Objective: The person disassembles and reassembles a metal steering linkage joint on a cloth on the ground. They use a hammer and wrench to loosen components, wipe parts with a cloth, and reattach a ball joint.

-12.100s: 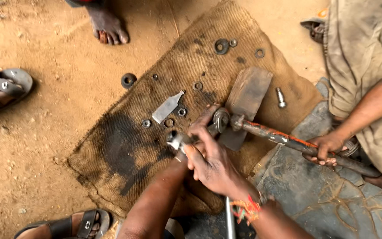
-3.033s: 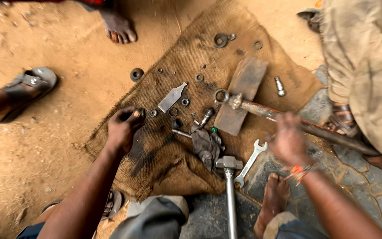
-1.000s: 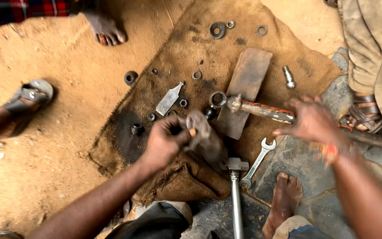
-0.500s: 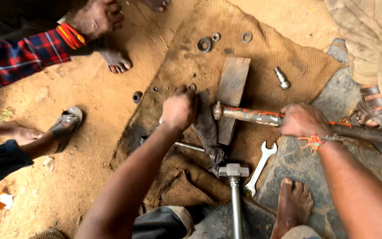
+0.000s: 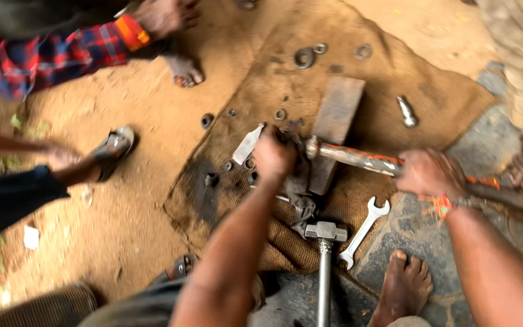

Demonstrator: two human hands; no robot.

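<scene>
Compared with half a second ago, we see little change: our left hand (image 5: 273, 154) remains closed on a dark greasy part (image 5: 295, 175) at the centre of the burlap sack (image 5: 358, 109), and our right hand (image 5: 428, 174) stays wrapped around the orange-stained metal bar (image 5: 352, 156), which lies across the flat steel block (image 5: 334, 124). The hammer (image 5: 325, 233) and the open-end spanner (image 5: 364, 230) rest just below. No packages or labels are visible.

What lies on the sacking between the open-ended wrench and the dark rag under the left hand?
In the head view, a hammer head lies between the wrench and the rag.
</scene>
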